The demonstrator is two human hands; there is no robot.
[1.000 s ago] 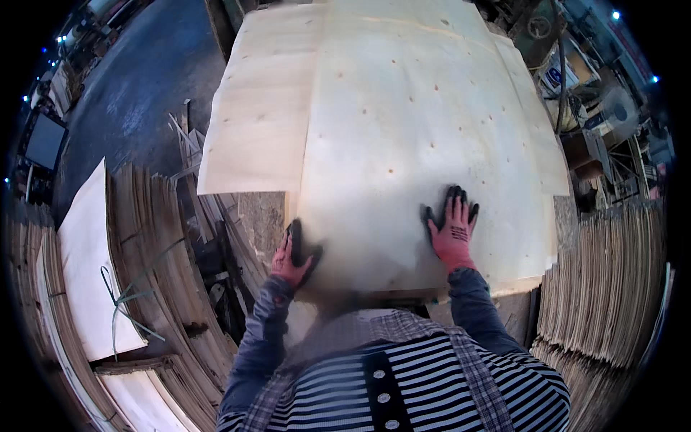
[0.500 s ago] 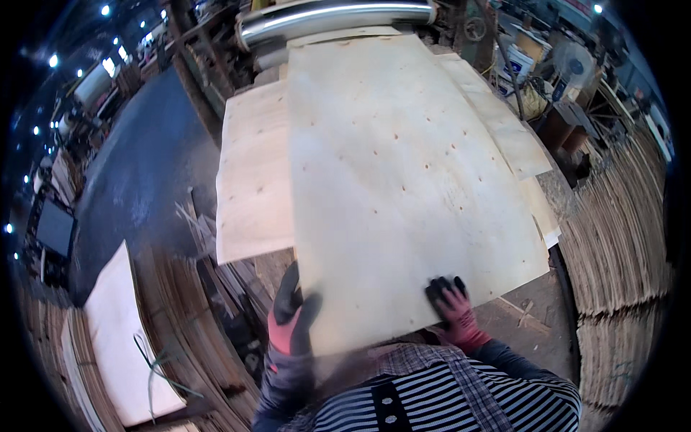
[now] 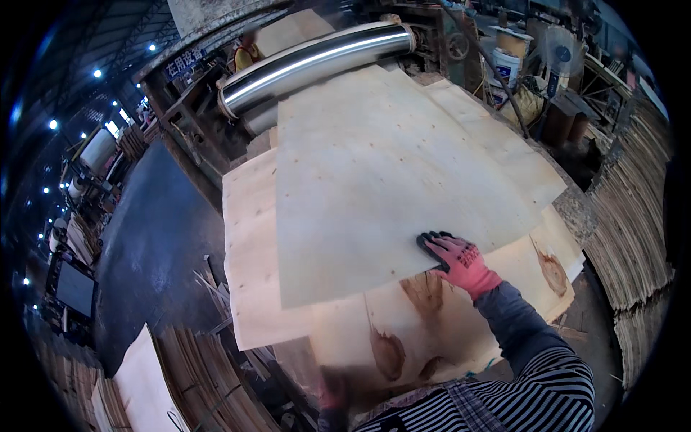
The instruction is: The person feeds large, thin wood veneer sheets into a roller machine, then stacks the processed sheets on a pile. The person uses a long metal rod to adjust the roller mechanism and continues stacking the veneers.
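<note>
Veneer sheet (image 3: 360, 187) lies under the right hand (image 3: 458, 262), thumb and fingers apart near its near edge; left hand (image 3: 332, 392) is a blur down low, can't tell if it's clamped on anything; knotty pale sheets (image 3: 471, 335) underneath; shiny roller (image 3: 317, 66) past the far end, dark floor (image 3: 162, 237) off left, stacked sheets (image 3: 633, 216) right.

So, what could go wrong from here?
The right grip touches the upper veneer sheet near its near edge, while the blurred left grip is away from it, so that sheet might swing askew. Its far end appears close to the metal roller and could catch or crumple there. The lower sheet has dark knots, possibly weak spots that could split.
</note>
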